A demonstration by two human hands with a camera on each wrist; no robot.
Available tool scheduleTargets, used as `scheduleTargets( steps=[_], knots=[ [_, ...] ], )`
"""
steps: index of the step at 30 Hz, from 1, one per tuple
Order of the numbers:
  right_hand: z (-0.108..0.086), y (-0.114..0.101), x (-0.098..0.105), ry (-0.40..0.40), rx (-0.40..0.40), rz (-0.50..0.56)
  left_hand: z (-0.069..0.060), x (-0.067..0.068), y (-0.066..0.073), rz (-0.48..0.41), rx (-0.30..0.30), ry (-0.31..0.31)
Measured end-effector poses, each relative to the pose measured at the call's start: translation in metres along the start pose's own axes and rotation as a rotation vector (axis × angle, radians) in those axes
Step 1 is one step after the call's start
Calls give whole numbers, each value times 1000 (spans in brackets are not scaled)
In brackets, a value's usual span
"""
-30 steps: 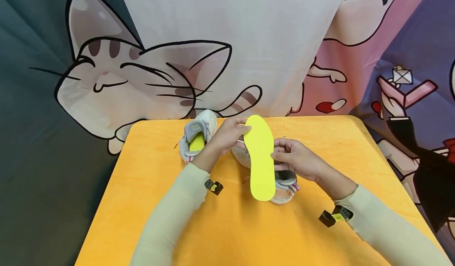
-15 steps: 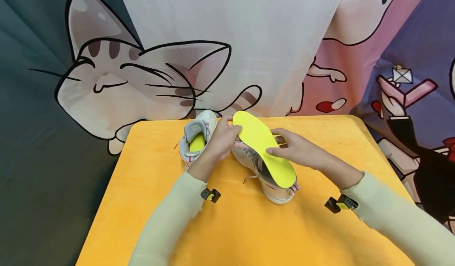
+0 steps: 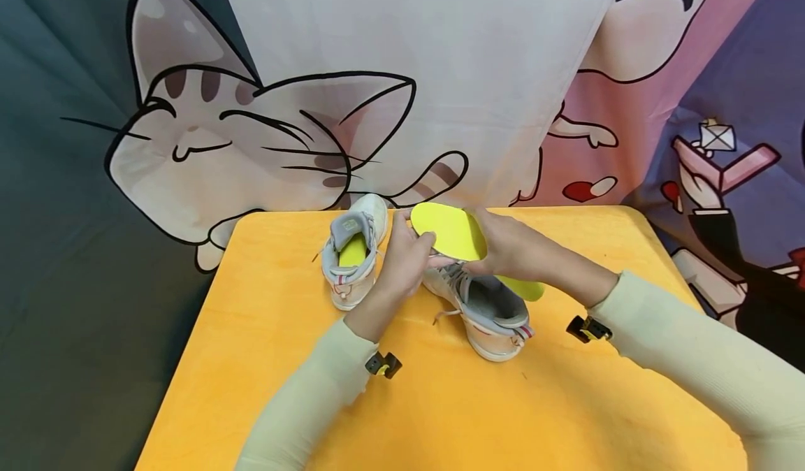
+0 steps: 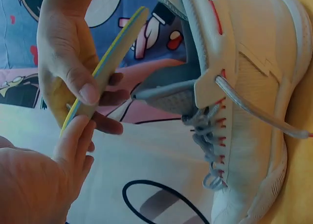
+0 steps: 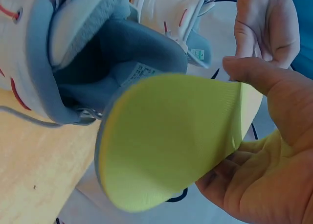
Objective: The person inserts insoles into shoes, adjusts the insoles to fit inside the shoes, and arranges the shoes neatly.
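Both hands hold a bright yellow insole (image 3: 443, 228) just above a shoe. At its toe end my left hand (image 3: 405, 258) pinches the edge between thumb and fingers. My right hand (image 3: 512, 244) grips it across the middle, thumb on one side and fingers on the other; the heel part (image 5: 151, 141) sticks out past that hand. Below is a pale sneaker (image 3: 493, 331) with grey lining and loose laces, its opening facing up and its toe partly hidden by the hands. A grey layer shows on the insole's other face (image 4: 115, 53) in the left wrist view.
The matching sneaker (image 3: 352, 275) stands to the left with a yellow insole (image 3: 353, 251) inside it. Both shoes are on a yellow-topped table (image 3: 264, 359). A cartoon-printed cloth (image 3: 490, 73) hangs right behind the table's far edge.
The insole went from upright to slanting over the shoe, its heel end swinging right and away. My right hand moved from its edge to a grip around its middle; the shoe opening is now uncovered.
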State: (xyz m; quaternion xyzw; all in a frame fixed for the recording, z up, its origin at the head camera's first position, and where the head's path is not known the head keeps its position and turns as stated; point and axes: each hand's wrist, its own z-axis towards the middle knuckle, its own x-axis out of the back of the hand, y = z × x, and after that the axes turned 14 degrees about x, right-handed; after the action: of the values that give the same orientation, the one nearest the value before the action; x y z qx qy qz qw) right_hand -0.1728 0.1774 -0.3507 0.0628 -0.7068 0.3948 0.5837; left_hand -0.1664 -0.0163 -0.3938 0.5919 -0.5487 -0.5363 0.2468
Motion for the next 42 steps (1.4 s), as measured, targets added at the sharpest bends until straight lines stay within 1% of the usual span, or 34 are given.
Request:
scheduleTargets(
  steps=[1, 2, 3, 4, 6, 8, 10, 11, 12, 13, 14, 15, 18, 21, 23, 25, 27, 29, 31, 38, 42],
  knots=[
    [0, 0, 0, -5, 11, -18, 0, 2, 0, 33, -20, 10],
    [0, 1, 1, -12, 17, -38, 0, 4, 0, 88, -41, 28],
    [-1, 1, 2, -18, 25, -46, 0, 7, 1, 157, -67, 48],
    [-1, 2, 3, -25, 33, -52, -1, 11, 2, 248, -101, 67],
    [-2, 3, 5, -43, 45, -49, -2, 18, 5, 487, -181, 108],
    [-3, 4, 7, -60, 62, -38, -4, 24, 9, 734, -257, 123],
    [-5, 5, 9, -74, 76, -28, -5, 28, 14, 939, -319, 104],
    [-5, 6, 10, -80, 85, -26, -6, 29, 16, 1012, -335, 92],
    [-6, 6, 11, -84, 99, -27, -6, 29, 17, 1060, -341, 79],
    [-7, 7, 12, -89, 113, -31, -6, 29, 19, 1083, -333, 64],
    [-7, 7, 12, -95, 124, -35, -6, 29, 19, 1089, -319, 54],
    [-8, 7, 12, -104, 133, -46, -6, 29, 20, 1076, -298, 45],
    [-8, 7, 9, -126, 161, -86, -4, 28, 18, 980, -240, 44],
    [-9, 6, 5, -139, 171, -141, -2, 27, 15, 861, -196, 35],
    [-10, 5, 3, -135, 177, -176, -1, 27, 14, 801, -177, 28],
    [-11, 6, 1, -120, 184, -211, 0, 26, 13, 739, -153, 9],
    [-11, 6, 1, -105, 193, -238, 0, 26, 12, 699, -134, -9],
    [-12, 7, 1, -82, 211, -247, 1, 26, 10, 680, -121, -20],
    [-12, 8, 3, -66, 226, -240, 1, 26, 9, 678, -121, -21],
    [-13, 15, 10, -37, 262, -133, 0, 22, 7, 708, -140, 10],
    [-13, 17, 12, -4, 296, -136, 0, 20, 5, 704, -125, 9]
  ],
)
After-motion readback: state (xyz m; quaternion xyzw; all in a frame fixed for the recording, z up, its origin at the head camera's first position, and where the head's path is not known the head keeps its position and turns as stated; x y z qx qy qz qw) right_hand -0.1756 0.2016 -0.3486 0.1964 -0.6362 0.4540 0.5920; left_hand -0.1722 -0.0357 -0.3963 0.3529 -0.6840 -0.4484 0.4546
